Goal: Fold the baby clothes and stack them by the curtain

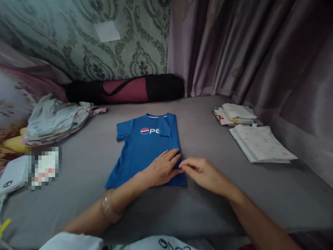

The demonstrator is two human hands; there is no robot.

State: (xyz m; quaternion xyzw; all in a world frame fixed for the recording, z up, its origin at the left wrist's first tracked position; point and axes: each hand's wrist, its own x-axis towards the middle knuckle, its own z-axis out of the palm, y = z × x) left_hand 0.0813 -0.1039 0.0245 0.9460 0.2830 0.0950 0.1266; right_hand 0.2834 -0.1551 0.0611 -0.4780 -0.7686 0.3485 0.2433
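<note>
A small blue T-shirt (140,149) with a red, white and blue logo lies front up on the grey sheet (197,201), its right side folded in over the chest. My left hand (162,167) lies flat on the shirt's lower right part, fingers stretched out. My right hand (203,173) rests at the shirt's right edge, its fingertips pinched on the folded fabric beside my left fingers.
Folded white printed cloths (261,143) and a smaller folded stack (235,114) lie at the right. A loose heap of pale clothes (53,119) sits at the left. A black and maroon bag (125,88) lies against the wall. Curtains hang on the right.
</note>
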